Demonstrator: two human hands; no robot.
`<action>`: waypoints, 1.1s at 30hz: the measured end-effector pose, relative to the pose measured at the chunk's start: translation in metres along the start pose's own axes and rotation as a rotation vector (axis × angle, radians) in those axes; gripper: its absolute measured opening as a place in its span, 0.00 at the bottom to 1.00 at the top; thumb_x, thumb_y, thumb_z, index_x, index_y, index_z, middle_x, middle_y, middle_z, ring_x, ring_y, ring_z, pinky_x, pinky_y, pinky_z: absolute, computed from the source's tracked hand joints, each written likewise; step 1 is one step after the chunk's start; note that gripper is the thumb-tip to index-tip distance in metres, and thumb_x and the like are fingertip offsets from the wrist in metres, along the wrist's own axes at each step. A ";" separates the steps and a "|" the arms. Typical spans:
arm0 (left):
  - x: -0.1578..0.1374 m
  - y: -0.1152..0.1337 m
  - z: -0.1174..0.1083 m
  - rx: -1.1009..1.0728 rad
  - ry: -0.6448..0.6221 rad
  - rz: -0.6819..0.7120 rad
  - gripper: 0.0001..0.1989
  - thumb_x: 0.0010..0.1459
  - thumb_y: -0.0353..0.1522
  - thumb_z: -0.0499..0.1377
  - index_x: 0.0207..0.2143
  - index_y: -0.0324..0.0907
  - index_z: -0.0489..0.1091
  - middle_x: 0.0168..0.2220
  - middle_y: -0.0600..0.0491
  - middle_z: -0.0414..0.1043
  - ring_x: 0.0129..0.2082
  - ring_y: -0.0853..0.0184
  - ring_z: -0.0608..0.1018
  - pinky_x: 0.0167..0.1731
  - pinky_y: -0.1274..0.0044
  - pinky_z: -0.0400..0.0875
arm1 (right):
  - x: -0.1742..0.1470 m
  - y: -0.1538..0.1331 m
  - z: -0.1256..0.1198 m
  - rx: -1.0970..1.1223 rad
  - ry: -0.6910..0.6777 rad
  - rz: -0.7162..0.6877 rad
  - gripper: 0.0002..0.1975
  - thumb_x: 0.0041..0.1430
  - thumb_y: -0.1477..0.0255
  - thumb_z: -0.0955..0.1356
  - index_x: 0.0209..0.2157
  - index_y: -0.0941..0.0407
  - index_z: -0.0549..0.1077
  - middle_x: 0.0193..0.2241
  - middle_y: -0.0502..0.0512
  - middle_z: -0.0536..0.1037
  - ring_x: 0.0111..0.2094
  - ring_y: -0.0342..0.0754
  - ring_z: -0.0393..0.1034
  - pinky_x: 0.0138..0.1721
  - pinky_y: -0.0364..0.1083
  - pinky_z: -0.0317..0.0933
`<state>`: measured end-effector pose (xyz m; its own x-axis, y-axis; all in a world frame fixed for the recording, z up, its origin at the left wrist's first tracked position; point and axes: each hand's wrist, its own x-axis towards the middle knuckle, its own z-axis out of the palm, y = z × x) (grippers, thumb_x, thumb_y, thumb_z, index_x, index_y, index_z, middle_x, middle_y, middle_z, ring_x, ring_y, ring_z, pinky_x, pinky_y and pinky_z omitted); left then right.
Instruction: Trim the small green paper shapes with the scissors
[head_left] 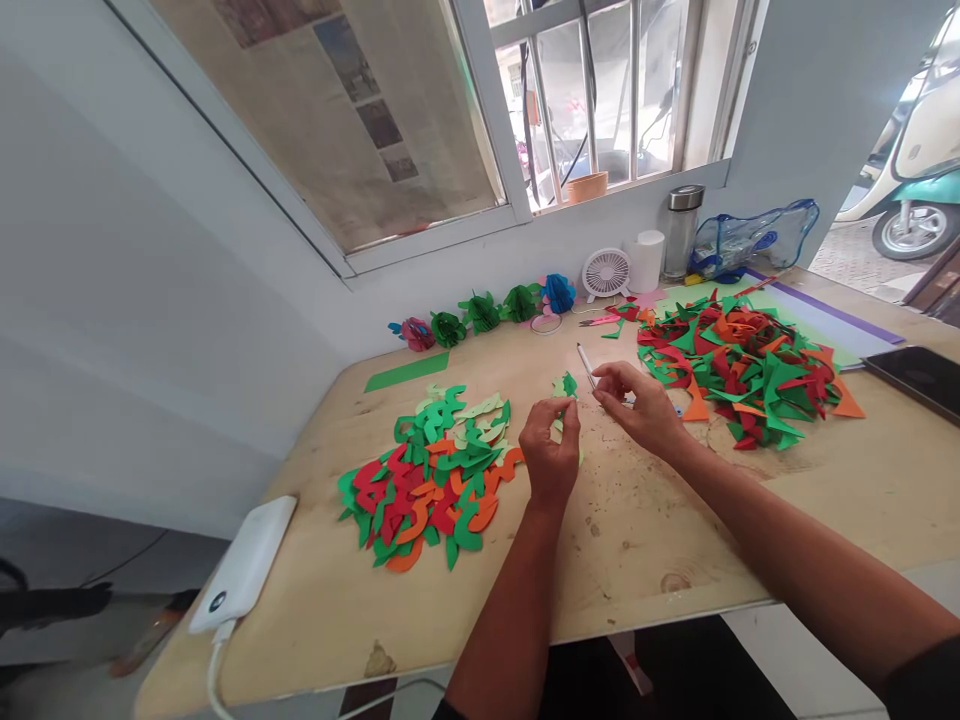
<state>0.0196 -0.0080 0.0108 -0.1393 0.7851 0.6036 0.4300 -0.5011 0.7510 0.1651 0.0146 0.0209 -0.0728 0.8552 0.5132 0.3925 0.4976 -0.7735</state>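
My left hand (551, 450) is closed in a pinch, thumb and forefinger pressed together. Small green paper cutouts (570, 384) show just beyond its fingertips; what the pinch holds, if anything, I cannot make out. Close by on the right, my right hand (636, 405) has its fingertips closed at the near end of a slim white pen (584, 362), whose dark tip points away from me. To the left of my hands lies a heap of curved paper cutouts (431, 480) in green, red, orange and pale green.
A pile of paper scraps (742, 365) covers the table's right side, beside a phone (919, 380). Along the wall stand folded paper turtles (480, 312), a small fan (606, 274) and a glass bottle (682, 232). A white power bank (247, 560) lies at left.
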 end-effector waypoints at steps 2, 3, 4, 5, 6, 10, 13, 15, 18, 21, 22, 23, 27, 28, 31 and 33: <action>0.001 0.001 0.000 -0.098 0.000 -0.112 0.05 0.56 0.32 0.56 0.29 0.41 0.71 0.28 0.53 0.73 0.29 0.69 0.74 0.34 0.77 0.68 | -0.001 0.000 0.000 -0.022 0.010 0.004 0.09 0.55 0.70 0.65 0.40 0.54 0.68 0.23 0.49 0.73 0.25 0.44 0.66 0.29 0.44 0.61; 0.001 0.002 0.000 -0.170 -0.005 -0.171 0.06 0.56 0.32 0.57 0.28 0.41 0.71 0.26 0.54 0.73 0.28 0.70 0.74 0.33 0.77 0.68 | -0.001 -0.001 0.000 -0.039 0.015 0.001 0.09 0.56 0.69 0.65 0.39 0.54 0.68 0.22 0.49 0.73 0.24 0.44 0.66 0.29 0.44 0.61; 0.002 0.002 0.000 -0.255 -0.010 -0.233 0.06 0.55 0.33 0.57 0.28 0.41 0.70 0.25 0.54 0.72 0.27 0.70 0.74 0.32 0.78 0.68 | -0.002 -0.001 0.000 -0.062 0.025 -0.008 0.09 0.56 0.68 0.65 0.39 0.54 0.69 0.22 0.49 0.73 0.24 0.44 0.66 0.29 0.44 0.61; 0.003 0.001 0.001 -0.351 -0.015 -0.296 0.06 0.55 0.34 0.58 0.28 0.41 0.70 0.23 0.55 0.72 0.26 0.71 0.74 0.31 0.78 0.68 | -0.002 -0.002 0.000 -0.090 0.039 -0.022 0.08 0.57 0.68 0.65 0.39 0.54 0.69 0.22 0.49 0.73 0.23 0.44 0.66 0.29 0.44 0.61; 0.004 0.000 0.001 -0.454 -0.019 -0.361 0.07 0.54 0.35 0.58 0.28 0.41 0.69 0.22 0.56 0.71 0.24 0.71 0.73 0.30 0.78 0.68 | -0.003 -0.003 0.000 -0.124 0.055 -0.044 0.08 0.57 0.67 0.65 0.38 0.54 0.69 0.22 0.49 0.73 0.24 0.44 0.66 0.29 0.44 0.61; 0.007 -0.004 0.002 -0.788 -0.101 -0.560 0.11 0.52 0.39 0.59 0.25 0.40 0.67 0.17 0.57 0.67 0.19 0.73 0.70 0.27 0.78 0.66 | -0.005 -0.005 0.001 -0.272 0.108 -0.187 0.08 0.60 0.67 0.64 0.38 0.54 0.70 0.22 0.51 0.74 0.25 0.46 0.67 0.32 0.45 0.60; 0.008 -0.005 0.001 -0.852 -0.222 -0.637 0.14 0.50 0.42 0.60 0.22 0.40 0.66 0.16 0.56 0.65 0.18 0.72 0.69 0.25 0.77 0.65 | -0.006 -0.004 0.000 -0.357 0.128 -0.273 0.08 0.60 0.66 0.64 0.39 0.53 0.70 0.23 0.52 0.75 0.26 0.47 0.67 0.34 0.46 0.60; 0.007 -0.005 0.001 -0.850 -0.285 -0.671 0.15 0.49 0.43 0.60 0.21 0.41 0.65 0.15 0.56 0.64 0.17 0.72 0.68 0.24 0.77 0.63 | -0.006 -0.005 0.000 -0.399 0.131 -0.308 0.08 0.61 0.65 0.64 0.38 0.53 0.71 0.23 0.52 0.75 0.26 0.47 0.67 0.35 0.46 0.59; 0.006 -0.005 0.000 -0.896 -0.347 -0.708 0.16 0.51 0.43 0.58 0.22 0.40 0.65 0.13 0.57 0.62 0.16 0.72 0.67 0.23 0.77 0.61 | -0.007 -0.006 0.001 -0.452 0.121 -0.355 0.08 0.62 0.65 0.64 0.37 0.53 0.71 0.22 0.52 0.74 0.25 0.46 0.66 0.34 0.46 0.57; 0.005 -0.007 0.000 -0.964 -0.374 -0.747 0.15 0.53 0.41 0.57 0.22 0.39 0.66 0.13 0.57 0.62 0.15 0.72 0.67 0.22 0.77 0.60 | -0.007 -0.008 0.001 -0.485 0.113 -0.418 0.07 0.62 0.67 0.64 0.36 0.54 0.72 0.22 0.53 0.74 0.26 0.47 0.66 0.34 0.46 0.56; 0.005 -0.008 0.000 -0.975 -0.375 -0.753 0.14 0.53 0.41 0.57 0.22 0.39 0.66 0.12 0.57 0.61 0.15 0.72 0.67 0.22 0.77 0.60 | -0.007 -0.008 0.002 -0.489 0.110 -0.441 0.07 0.62 0.67 0.64 0.36 0.54 0.72 0.22 0.53 0.74 0.26 0.47 0.67 0.34 0.46 0.56; 0.005 -0.009 0.000 -0.980 -0.373 -0.756 0.14 0.53 0.40 0.57 0.22 0.39 0.67 0.12 0.57 0.61 0.15 0.72 0.67 0.22 0.77 0.60 | -0.007 -0.008 0.002 -0.494 0.107 -0.460 0.07 0.62 0.68 0.64 0.36 0.55 0.72 0.22 0.53 0.74 0.26 0.47 0.67 0.34 0.47 0.55; 0.005 -0.011 0.001 -0.974 -0.368 -0.733 0.13 0.54 0.38 0.57 0.23 0.39 0.67 0.13 0.57 0.62 0.16 0.72 0.67 0.22 0.77 0.59 | -0.007 -0.007 0.002 -0.524 0.081 -0.479 0.08 0.62 0.67 0.63 0.37 0.55 0.72 0.23 0.54 0.75 0.27 0.47 0.67 0.34 0.47 0.55; 0.005 -0.011 0.001 -0.968 -0.365 -0.726 0.12 0.54 0.38 0.57 0.23 0.39 0.66 0.13 0.57 0.61 0.16 0.72 0.67 0.22 0.77 0.59 | -0.007 -0.007 0.003 -0.524 0.072 -0.473 0.08 0.62 0.67 0.63 0.37 0.55 0.72 0.23 0.54 0.75 0.27 0.47 0.67 0.34 0.47 0.55; 0.005 -0.011 0.000 -0.966 -0.367 -0.721 0.12 0.53 0.37 0.58 0.23 0.39 0.65 0.14 0.57 0.60 0.16 0.72 0.67 0.22 0.77 0.59 | -0.007 -0.009 0.003 -0.496 0.051 -0.447 0.10 0.63 0.66 0.62 0.37 0.55 0.72 0.23 0.54 0.75 0.27 0.48 0.67 0.34 0.47 0.54; 0.006 -0.010 -0.001 -0.988 -0.383 -0.714 0.11 0.52 0.37 0.59 0.23 0.39 0.65 0.14 0.57 0.61 0.17 0.73 0.67 0.23 0.78 0.59 | -0.006 -0.009 0.003 -0.490 0.052 -0.442 0.10 0.63 0.65 0.62 0.37 0.55 0.72 0.23 0.54 0.74 0.27 0.48 0.67 0.34 0.47 0.55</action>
<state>0.0134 0.0007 0.0072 0.2715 0.9624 -0.0066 -0.4996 0.1468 0.8537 0.1593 0.0049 0.0236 -0.2835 0.5715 0.7701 0.7084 0.6661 -0.2336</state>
